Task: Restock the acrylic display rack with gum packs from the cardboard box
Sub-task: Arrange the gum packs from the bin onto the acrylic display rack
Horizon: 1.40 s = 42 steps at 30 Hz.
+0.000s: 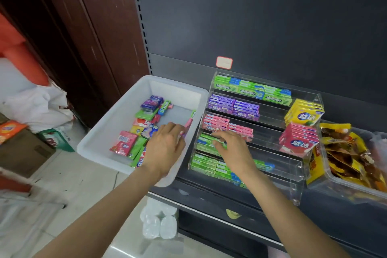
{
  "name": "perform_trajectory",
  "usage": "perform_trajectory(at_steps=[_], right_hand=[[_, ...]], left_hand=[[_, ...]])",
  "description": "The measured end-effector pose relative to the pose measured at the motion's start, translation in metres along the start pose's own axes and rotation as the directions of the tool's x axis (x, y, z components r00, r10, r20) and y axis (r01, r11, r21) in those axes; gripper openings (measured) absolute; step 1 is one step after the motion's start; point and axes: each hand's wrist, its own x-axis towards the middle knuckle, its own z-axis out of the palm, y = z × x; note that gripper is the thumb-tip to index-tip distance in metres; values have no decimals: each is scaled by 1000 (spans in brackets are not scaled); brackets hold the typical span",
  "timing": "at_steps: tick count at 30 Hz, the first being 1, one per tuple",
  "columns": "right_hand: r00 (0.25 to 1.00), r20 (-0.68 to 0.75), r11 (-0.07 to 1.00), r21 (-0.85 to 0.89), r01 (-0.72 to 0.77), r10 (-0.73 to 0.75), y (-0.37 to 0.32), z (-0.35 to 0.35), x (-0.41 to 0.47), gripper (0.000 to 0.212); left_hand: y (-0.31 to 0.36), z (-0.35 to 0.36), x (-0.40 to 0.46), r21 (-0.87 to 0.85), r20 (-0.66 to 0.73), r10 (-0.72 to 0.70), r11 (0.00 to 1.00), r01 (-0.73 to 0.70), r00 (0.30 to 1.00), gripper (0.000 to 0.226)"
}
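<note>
A stepped acrylic display rack (297, 176) stands on the dark shelf, its tiers holding green, purple and pink gum packs. Left of it sits a white plastic bin (117, 115) with loose gum packs (146, 119) in mixed colours; no cardboard box is in it. My left hand (165, 144) is down in the bin's right side, fingers closed around a slim pink gum pack (188, 124). My right hand (232, 148) rests on the rack's fourth tier, fingertips pressing on a green gum pack (206, 139); whether it grips the pack is unclear.
Yellow and pink box packs (301, 128) stand at the rack's right end. A clear tub of yellow snack bags (351, 157) sits further right. Cardboard boxes (23, 151) and white bags lie on the floor at left; wrapped white rolls (159, 224) stand below the shelf.
</note>
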Motion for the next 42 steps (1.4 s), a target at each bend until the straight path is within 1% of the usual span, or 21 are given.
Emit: perform_trajectory(at_steps=[2, 4, 5, 6, 8, 10, 12, 14, 17, 19, 23, 25, 27, 29, 30, 32, 34, 36, 38, 40, 42], right_hand=[[992, 116, 999, 4, 45, -45, -23, 14, 5, 43], [969, 244, 999, 5, 49, -49, -42, 30, 9, 61], [959, 284, 1000, 7, 26, -27, -49, 37, 11, 69], [952, 306, 1000, 8, -2, -1, -52, 43, 11, 77], [946, 320, 999, 7, -50, 45, -54, 52, 11, 84], [946, 314, 997, 3, -79, 74, -52, 55, 9, 84], [948, 305, 996, -8, -91, 90, -51, 56, 7, 84], [948, 301, 995, -19, -100, 101, -52, 54, 6, 83], [949, 297, 994, -28, -103, 106, -54, 53, 5, 82], [951, 292, 995, -25, -101, 104, -54, 53, 4, 82], [954, 283, 995, -40, -96, 103, -55, 53, 3, 81], [953, 286, 995, -44, -94, 103, -56, 52, 3, 81], [952, 288, 994, -52, -95, 106, -57, 52, 2, 81], [951, 290, 991, -103, -79, 106, -59, 50, 3, 80], [954, 287, 987, -154, -48, 91, -61, 49, 4, 78], [965, 261, 968, -245, 57, 9, -68, 47, 8, 71], [962, 263, 956, -253, 146, -78, -81, 48, 15, 61], [933, 343, 947, -252, 200, -106, -96, 53, 23, 52], [880, 465, 910, -316, 267, -97, -108, 64, 34, 47], [822, 568, 866, -390, 313, -41, -114, 77, 44, 48], [773, 633, 816, -465, 344, 35, -115, 89, 52, 54]], left_hand=[[-31, -10, -1, 1, 79, -96, 995, 96, 992, 25], [-60, -13, 0, 29, 254, -135, 991, 132, 958, 31], [-70, -13, 2, 48, 357, -151, 989, 143, 922, 34], [-78, -10, 3, 59, 448, -162, 987, 152, 879, 39], [-88, 1, 7, 50, 567, -139, 990, 134, 812, 46], [-90, 15, 10, 13, 621, -91, 994, 106, 778, 45], [-86, 26, 12, -26, 645, -61, 995, 101, 762, 35], [-82, 33, 16, -16, 644, -56, 996, 86, 763, 27], [-76, 37, 22, 43, 633, -72, 997, 58, 770, 23], [-76, 40, 24, 69, 631, -95, 995, 67, 769, 24], [-68, 43, 27, 167, 611, -153, 984, 62, 777, 39], [-64, 41, 27, 193, 584, -170, 979, 68, 794, 35], [-66, 39, 26, 134, 539, -166, 985, 110, 826, 30], [-75, 32, 24, 4, 486, -187, 977, 212, 854, 27], [-81, 27, 22, -52, 457, -201, 966, 252, 867, 25], [-93, 14, 17, -135, 404, -228, 943, 304, 886, 26], [-103, 2, 11, -195, 386, -245, 920, 338, 889, 28], [-113, -7, 5, -214, 384, -264, 907, 363, 885, 30], [-121, -14, 2, -203, 360, -299, 900, 387, 884, 29], [-129, -20, 1, -210, 328, -329, 888, 408, 885, 28], [-135, -23, 0, -213, 320, -345, 881, 422, 882, 26]])
